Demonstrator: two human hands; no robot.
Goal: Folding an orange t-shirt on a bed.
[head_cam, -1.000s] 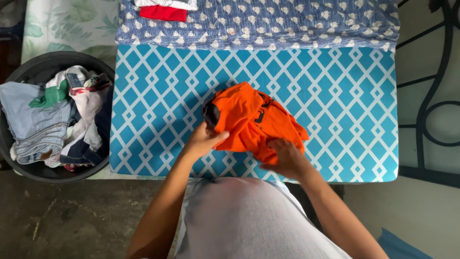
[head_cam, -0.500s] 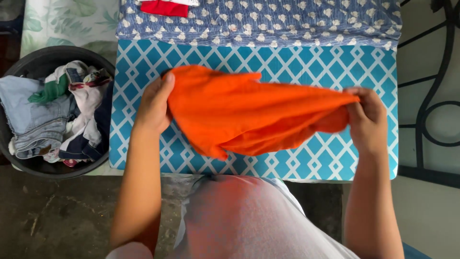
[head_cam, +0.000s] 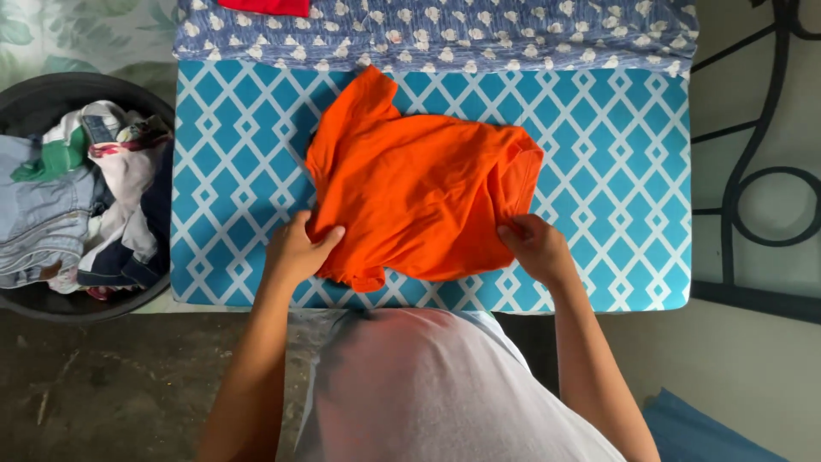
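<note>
Seen from the head camera looking down, an orange shirt [head_cam: 423, 201] is spread flat on a blue pad [head_cam: 616, 171] patterned with white diamonds. One sleeve is pointed toward the far edge of the pad. The shirt's near left edge is pinched by the left hand [head_cam: 298, 250], fingers curled closed over the cloth. The near right edge is gripped by the right hand [head_cam: 534, 246], its thumb pressed on top of the fabric. Both forearms are extended from the bottom of the view, over a white top worn by the person. Beyond the pad, a blue cloth [head_cam: 479, 30] with white motifs is laid, with a red garment [head_cam: 265, 7] on it. To the left, a dark round basket [head_cam: 34, 94] is filled with mixed clothes [head_cam: 77, 197], just beside the pad.
</note>
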